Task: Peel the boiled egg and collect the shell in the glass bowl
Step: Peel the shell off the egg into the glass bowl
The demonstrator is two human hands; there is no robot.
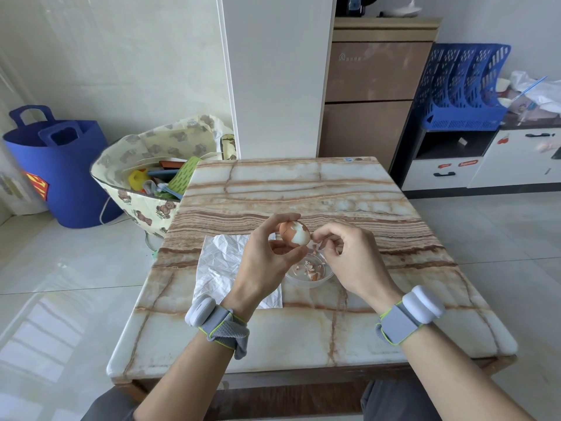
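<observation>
Over round glass bowl (pixel 306 283), smooth half-peeled egg (pixel 296 235) pinched by left hand (pixel 267 262), shell flake (pixel 317 246) by right hand (pixel 349 256).

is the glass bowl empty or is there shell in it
Not empty: brown shell bits lie on the bottom of the glass bowl.

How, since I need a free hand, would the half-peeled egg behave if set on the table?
Probably roll: the egg is rounded and the marble table looks smooth. Its bared white likely feels slippery; loose shell may flake outside the glass bowl.
</observation>
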